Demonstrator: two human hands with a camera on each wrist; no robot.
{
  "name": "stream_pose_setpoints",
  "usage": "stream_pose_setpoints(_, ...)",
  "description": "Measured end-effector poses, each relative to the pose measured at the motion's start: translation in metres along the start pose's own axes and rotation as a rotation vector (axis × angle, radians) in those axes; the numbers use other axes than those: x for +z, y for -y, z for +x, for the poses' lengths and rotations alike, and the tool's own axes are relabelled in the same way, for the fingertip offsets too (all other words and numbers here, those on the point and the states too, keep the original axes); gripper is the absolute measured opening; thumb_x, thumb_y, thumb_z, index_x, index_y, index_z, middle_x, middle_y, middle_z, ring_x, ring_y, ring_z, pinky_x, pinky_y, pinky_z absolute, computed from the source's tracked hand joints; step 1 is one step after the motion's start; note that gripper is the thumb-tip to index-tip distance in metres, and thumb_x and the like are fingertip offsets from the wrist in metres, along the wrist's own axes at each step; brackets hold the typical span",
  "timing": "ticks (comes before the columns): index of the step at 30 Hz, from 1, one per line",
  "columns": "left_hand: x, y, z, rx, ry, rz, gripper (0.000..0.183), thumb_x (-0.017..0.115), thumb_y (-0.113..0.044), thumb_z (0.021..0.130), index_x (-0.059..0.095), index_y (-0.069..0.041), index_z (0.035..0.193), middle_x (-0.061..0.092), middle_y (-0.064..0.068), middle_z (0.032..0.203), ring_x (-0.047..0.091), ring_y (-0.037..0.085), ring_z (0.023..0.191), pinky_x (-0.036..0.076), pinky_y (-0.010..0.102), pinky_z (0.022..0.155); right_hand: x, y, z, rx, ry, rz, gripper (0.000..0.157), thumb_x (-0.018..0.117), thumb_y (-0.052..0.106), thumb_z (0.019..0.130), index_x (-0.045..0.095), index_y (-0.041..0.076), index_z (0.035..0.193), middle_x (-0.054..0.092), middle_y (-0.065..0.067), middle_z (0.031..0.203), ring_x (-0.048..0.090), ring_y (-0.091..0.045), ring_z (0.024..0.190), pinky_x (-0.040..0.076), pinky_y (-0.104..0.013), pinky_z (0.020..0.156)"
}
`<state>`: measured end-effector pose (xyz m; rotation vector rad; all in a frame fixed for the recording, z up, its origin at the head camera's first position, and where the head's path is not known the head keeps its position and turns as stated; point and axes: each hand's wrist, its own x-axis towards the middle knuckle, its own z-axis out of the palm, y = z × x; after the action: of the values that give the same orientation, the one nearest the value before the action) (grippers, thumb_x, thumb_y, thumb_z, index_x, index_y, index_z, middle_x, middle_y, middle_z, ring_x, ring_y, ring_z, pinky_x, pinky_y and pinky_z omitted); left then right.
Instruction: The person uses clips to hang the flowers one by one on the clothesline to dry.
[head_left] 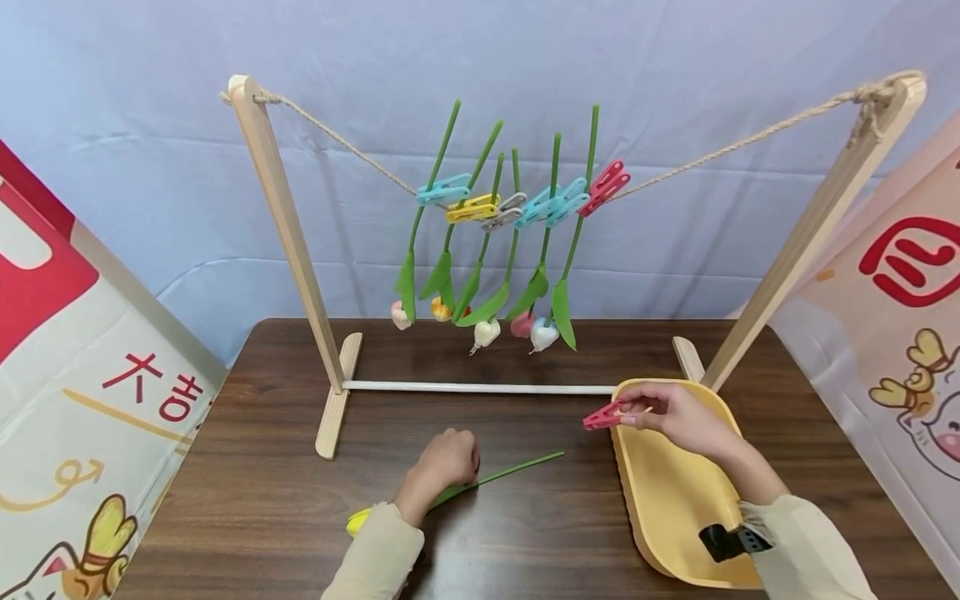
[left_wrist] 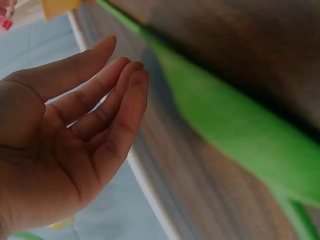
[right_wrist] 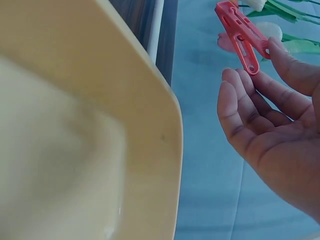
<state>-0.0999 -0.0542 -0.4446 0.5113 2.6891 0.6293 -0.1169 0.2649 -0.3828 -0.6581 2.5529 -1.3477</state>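
My right hand [head_left: 678, 417] pinches a red clothespin [head_left: 602, 416] between thumb and fingertips, over the left rim of the yellow basin [head_left: 672, 500]. The right wrist view shows that clothespin [right_wrist: 242, 35] by its handle ends. On the table lies an artificial yellow tulip [head_left: 358, 521], its green stem [head_left: 517, 469] pointing right. My left hand [head_left: 447, 458] is just beside this stem. In the left wrist view its fingers are loosely bent with nothing between them, and the tulip's green leaf [left_wrist: 215, 110] lies apart from the fingertips.
A wooden stand with a left post [head_left: 281, 217] and right post [head_left: 817, 225] carries a sagging rope [head_left: 337, 143]. Several tulips hang heads down from it, held by clothespins such as a yellow clothespin [head_left: 472, 208]. A white rod [head_left: 480, 388] joins the feet.
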Motion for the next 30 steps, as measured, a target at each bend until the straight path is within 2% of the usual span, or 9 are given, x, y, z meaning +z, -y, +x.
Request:
stream_pose_setpoints(6,0.011,0.002,-0.002,-0.046,0.032,0.054,0.028,0.079,0.001,0.058,0.055,-0.014,0.053,0.048,-0.005,0.054,0.045,0.014,0.053,0.041,0.027,0.050,-0.004,-0.003,-0.004,-0.031,-0.008,-0.035,0.020,0.064,-0.006,0.079,0.062,-0.008,0.099,0.062,-0.001,0.081,0.056,-0.005,0.070,0.047,-0.022,0.057)
stream_pose_setpoints(11,0.014,0.003,-0.002,-0.035,0.013,0.074,0.027,0.066,0.006,0.065,0.054,-0.014,0.051,0.046,-0.004,0.051,0.042,0.014,0.049,0.039,0.026,0.048,-0.006,-0.004,-0.006,-0.018,-0.027,-0.049,0.019,0.064,-0.004,0.080,0.063,-0.006,0.099,0.062,-0.001,0.079,0.056,-0.005,0.070,0.047,-0.022,0.057)
stream_pose_setpoints(14,0.016,0.003,-0.002,-0.031,0.003,0.084,0.028,0.058,0.006,0.070,0.053,-0.013,0.050,0.044,-0.003,0.050,0.039,0.014,0.048,0.036,0.026,0.047,-0.008,-0.004,-0.007,0.028,-0.035,-0.045,0.020,0.066,0.000,0.081,0.063,-0.006,0.099,0.062,-0.002,0.079,0.055,-0.006,0.069,0.046,-0.022,0.057)
stream_pose_setpoints(17,0.014,0.002,-0.002,-0.019,-0.001,0.092,0.028,0.057,0.006,0.070,0.052,-0.014,0.051,0.043,-0.003,0.051,0.038,0.013,0.048,0.035,0.026,0.046,-0.012,-0.002,-0.009,0.073,-0.028,-0.035,0.023,0.065,0.003,0.082,0.062,-0.007,0.102,0.061,-0.005,0.081,0.055,-0.006,0.070,0.047,-0.023,0.059)
stream_pose_setpoints(24,-0.005,-0.010,-0.004,0.045,-0.068,0.049,0.023,0.061,0.011,0.066,0.059,-0.011,0.060,0.047,-0.005,0.054,0.041,0.012,0.048,0.037,0.025,0.045,-0.020,0.001,-0.011,0.095,-0.019,-0.023,0.027,0.063,0.003,0.084,0.058,-0.013,0.105,0.062,-0.011,0.086,0.056,-0.007,0.072,0.049,-0.025,0.062)
stream_pose_setpoints(30,-0.026,-0.029,0.000,0.161,-0.132,-0.024,0.022,0.055,0.013,0.069,0.063,-0.007,0.073,0.052,-0.005,0.063,0.048,0.010,0.057,0.041,0.023,0.053,-0.024,-0.002,-0.013,0.068,-0.038,-0.051,0.024,0.063,0.002,0.083,0.059,-0.012,0.103,0.062,-0.009,0.084,0.057,-0.006,0.071,0.049,-0.024,0.060)
